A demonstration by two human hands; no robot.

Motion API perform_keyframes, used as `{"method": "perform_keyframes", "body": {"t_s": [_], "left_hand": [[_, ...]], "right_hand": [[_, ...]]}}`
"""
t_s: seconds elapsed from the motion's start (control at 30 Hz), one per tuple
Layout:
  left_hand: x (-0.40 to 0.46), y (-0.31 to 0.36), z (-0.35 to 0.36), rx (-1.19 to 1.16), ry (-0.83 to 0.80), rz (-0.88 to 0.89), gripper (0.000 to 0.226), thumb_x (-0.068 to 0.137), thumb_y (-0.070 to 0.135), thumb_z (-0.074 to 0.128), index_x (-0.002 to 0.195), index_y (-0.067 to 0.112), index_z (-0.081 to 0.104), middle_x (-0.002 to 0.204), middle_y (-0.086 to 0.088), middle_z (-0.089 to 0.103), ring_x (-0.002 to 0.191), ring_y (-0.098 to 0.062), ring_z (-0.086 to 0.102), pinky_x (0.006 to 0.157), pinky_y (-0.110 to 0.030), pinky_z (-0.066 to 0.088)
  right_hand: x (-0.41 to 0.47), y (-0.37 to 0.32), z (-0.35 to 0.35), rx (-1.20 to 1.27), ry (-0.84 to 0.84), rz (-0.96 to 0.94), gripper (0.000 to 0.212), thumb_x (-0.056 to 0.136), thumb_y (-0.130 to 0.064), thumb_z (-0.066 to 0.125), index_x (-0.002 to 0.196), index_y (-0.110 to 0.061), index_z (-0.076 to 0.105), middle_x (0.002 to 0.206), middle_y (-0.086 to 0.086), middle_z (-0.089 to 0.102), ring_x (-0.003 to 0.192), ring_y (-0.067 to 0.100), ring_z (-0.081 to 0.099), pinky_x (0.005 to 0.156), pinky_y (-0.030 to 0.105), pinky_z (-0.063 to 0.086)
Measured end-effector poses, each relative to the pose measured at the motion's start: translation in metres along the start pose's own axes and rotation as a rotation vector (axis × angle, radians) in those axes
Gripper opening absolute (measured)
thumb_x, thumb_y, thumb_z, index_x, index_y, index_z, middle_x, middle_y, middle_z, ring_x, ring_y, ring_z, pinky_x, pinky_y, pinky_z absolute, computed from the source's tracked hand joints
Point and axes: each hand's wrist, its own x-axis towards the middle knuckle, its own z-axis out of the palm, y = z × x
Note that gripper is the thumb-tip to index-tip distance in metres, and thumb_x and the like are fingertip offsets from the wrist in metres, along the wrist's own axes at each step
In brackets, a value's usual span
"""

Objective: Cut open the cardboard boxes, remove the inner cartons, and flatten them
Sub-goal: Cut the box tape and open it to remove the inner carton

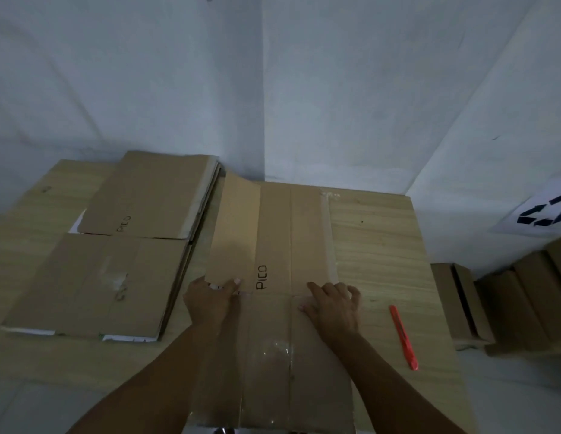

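Observation:
A flattened brown cardboard box [272,233] marked "PICO" lies in the middle of the wooden table [379,245], with clear tape on its near part. My left hand [208,300] grips the near edge of its left flap, fingers curled over something white under the flap. On the fold line to the right, my right hand [332,305] presses down with spread fingers. An orange box cutter [403,337] lies on the table to the right of my right hand, apart from it.
A stack of flattened cardboard boxes [116,261] with white inner cartons showing underneath covers the table's left half. More brown boxes [507,302] stand on the floor at the right. White walls meet in a corner behind the table. A recycling sign [545,214] hangs at the right.

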Motion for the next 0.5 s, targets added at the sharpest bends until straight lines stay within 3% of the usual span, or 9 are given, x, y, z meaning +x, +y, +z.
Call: {"method": "perform_keyframes", "body": {"t_s": [0.07,0.17,0.27,0.33,0.43,0.5], "left_hand": [[0.002,-0.005,0.001,0.089,-0.004,-0.036,0.044,0.063,0.047,0.087,0.086,0.012,0.071,0.083,-0.006,0.073,0.084,-0.03,0.07,0.079,-0.042,0.057],[0.004,-0.009,0.002,0.281,0.017,-0.115,0.076,0.056,0.064,0.076,0.11,0.011,0.066,0.105,-0.016,0.068,0.101,-0.042,0.063,0.081,-0.047,0.055],[-0.004,-0.002,0.001,0.412,0.001,-0.213,0.077,0.069,0.059,0.079,0.128,0.014,0.057,0.123,-0.019,0.057,0.114,-0.045,0.055,0.087,-0.05,0.049],[-0.006,0.0,0.0,0.417,-0.021,-0.228,0.074,0.071,0.057,0.079,0.128,0.015,0.058,0.123,-0.02,0.056,0.112,-0.044,0.055,0.086,-0.048,0.049],[0.002,-0.012,-0.003,0.348,-0.065,-0.232,0.07,0.064,0.061,0.076,0.117,0.016,0.065,0.115,-0.017,0.064,0.104,-0.04,0.061,0.081,-0.042,0.053],[0.004,-0.017,-0.006,0.326,-0.064,-0.199,0.072,0.065,0.063,0.07,0.119,0.016,0.066,0.115,-0.015,0.066,0.105,-0.039,0.062,0.086,-0.044,0.054]], "right_hand": [[-0.002,0.002,0.007,0.06,-0.031,0.058,0.062,0.091,-0.061,0.053,0.145,-0.035,0.041,0.136,-0.003,0.051,0.128,0.023,0.041,0.106,0.042,0.026],[-0.01,0.005,0.018,0.154,-0.03,0.268,0.085,0.084,-0.069,0.057,0.152,-0.029,0.026,0.146,0.002,0.039,0.133,0.026,0.035,0.104,0.044,0.031],[-0.016,-0.001,0.027,0.179,-0.056,0.344,0.087,0.09,-0.068,0.048,0.155,-0.021,0.015,0.154,0.004,0.031,0.14,0.028,0.029,0.108,0.046,0.031],[-0.016,-0.007,0.027,0.202,-0.068,0.373,0.087,0.092,-0.062,0.051,0.155,-0.019,0.01,0.156,0.007,0.031,0.141,0.029,0.029,0.109,0.046,0.031],[-0.009,-0.005,0.019,0.324,-0.104,0.468,0.104,0.087,-0.055,0.065,0.157,-0.015,0.0,0.151,0.014,0.033,0.136,0.032,0.036,0.107,0.046,0.035],[-0.006,0.001,0.012,0.462,-0.132,0.486,0.111,0.083,-0.047,0.073,0.158,-0.015,-0.003,0.146,0.015,0.033,0.129,0.033,0.043,0.103,0.044,0.038]]}}
